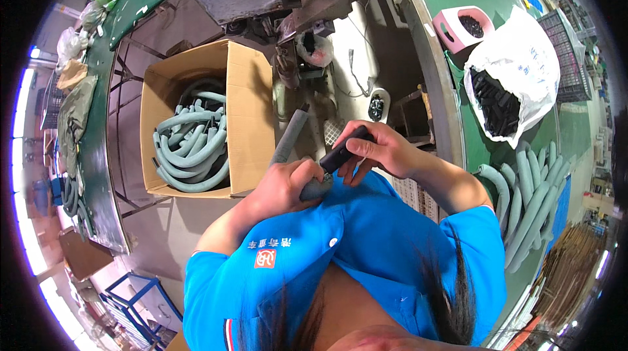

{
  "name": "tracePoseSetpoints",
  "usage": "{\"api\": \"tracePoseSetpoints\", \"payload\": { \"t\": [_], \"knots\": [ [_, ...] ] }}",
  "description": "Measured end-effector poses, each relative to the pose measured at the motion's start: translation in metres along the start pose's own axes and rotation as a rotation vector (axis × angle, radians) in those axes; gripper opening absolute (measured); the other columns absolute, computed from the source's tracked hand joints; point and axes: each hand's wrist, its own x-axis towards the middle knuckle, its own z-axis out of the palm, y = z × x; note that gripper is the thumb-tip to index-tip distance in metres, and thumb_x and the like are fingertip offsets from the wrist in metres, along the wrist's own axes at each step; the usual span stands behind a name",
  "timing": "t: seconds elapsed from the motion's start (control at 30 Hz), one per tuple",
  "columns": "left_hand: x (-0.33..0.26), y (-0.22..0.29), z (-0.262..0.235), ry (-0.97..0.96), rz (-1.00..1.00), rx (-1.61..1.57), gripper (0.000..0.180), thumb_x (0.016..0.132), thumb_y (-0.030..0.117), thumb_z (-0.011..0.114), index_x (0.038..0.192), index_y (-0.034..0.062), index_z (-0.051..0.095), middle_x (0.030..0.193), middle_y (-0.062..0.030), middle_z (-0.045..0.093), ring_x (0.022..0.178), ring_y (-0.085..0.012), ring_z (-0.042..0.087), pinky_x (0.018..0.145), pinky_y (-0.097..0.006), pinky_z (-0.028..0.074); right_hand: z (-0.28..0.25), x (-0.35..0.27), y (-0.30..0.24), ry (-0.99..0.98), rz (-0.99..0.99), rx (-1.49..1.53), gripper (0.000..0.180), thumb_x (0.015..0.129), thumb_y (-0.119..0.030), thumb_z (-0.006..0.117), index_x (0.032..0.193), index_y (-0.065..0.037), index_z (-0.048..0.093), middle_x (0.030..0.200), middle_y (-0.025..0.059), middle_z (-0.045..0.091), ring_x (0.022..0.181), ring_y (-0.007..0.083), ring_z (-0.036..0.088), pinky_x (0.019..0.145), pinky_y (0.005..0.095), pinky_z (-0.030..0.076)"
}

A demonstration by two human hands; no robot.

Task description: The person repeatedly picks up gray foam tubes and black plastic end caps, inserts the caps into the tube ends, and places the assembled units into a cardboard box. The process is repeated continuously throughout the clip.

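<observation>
Beyond the shirt (386, 246), left grip (286, 184) encircles a grey tube (289, 138) near its end while right grip (379, 150) pinches a black cylinder (337, 157).

On the left chest of the person's blue shirt (392, 230) stood a short row of white characters (269, 244) and, just beside it, a red square emblem (265, 259). Forward and right of the shirt, a white sack (523, 37) bore faint blue print (533, 61).
</observation>
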Motion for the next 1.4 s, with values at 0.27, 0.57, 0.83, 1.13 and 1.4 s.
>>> {"api": "tracePoseSetpoints", "payload": {
  "t": [0.27,0.57,0.83,1.13,1.4],
  "knots": [
    [0.01,-0.013,-0.022,0.146,-0.294,-0.035,0.071,0.062,0.012,0.078,0.123,0.0086,0.04,0.087,-0.0171,0.064,0.075,-0.035,0.063,0.065,-0.039,0.049,-0.01,0.035,0.024,0.297,-0.063,0.131,0.037,0.095,-0.043,0.045,0.088,-0.008,0.053,0.063,0.0037,0.054,0.05,0.0097,0.05,0.042,0.0224,0.038],
    [-0.022,-0.104,-0.011,0.401,-0.331,0.322,0.047,0.059,0.015,0.072,0.103,0.0109,0.056,0.084,-0.0142,0.064,0.077,-0.0351,0.063,0.066,-0.042,0.051,-0.032,0.094,0.028,0.324,-0.018,-0.056,0.034,0.095,-0.04,0.047,0.079,-0.01,0.053,0.056,-0.0003,0.049,0.044,0.0063,0.041,0.04,0.0206,0.03],
    [0.013,-0.13,-0.067,0.483,-0.342,0.36,0.041,0.06,0.012,0.07,0.099,0.0074,0.058,0.081,-0.0189,0.062,0.078,-0.0365,0.062,0.068,-0.041,0.05,-0.069,0.169,-0.015,0.365,0.0,-0.281,0.062,0.089,-0.066,0.035,0.071,-0.01,0.054,0.059,0.0012,0.052,0.047,0.0082,0.047,0.046,0.0229,0.036],
    [-0.007,-0.148,-0.066,0.396,-0.271,0.453,0.048,0.056,0.014,0.075,0.101,0.0095,0.058,0.087,-0.0117,0.063,0.082,-0.0308,0.062,0.071,-0.038,0.05,-0.158,0.267,-0.005,0.671,-0.143,-1.277,0.035,0.088,-0.036,0.051,0.1,-0.004,0.061,0.098,0.0187,0.062,0.094,0.0253,0.058,0.082,0.0422,0.043],
    [-0.025,-0.141,-0.057,0.501,-0.279,0.251,0.035,0.06,0.007,0.069,0.093,0.0078,0.059,0.082,-0.0137,0.063,0.076,-0.0328,0.063,0.066,-0.037,0.05,-0.172,0.291,0.019,0.699,-0.117,-1.316,0.027,0.087,-0.028,0.055,0.098,-0.005,0.061,0.092,0.0146,0.062,0.086,0.0215,0.059,0.076,0.036,0.045]
  ]
}}
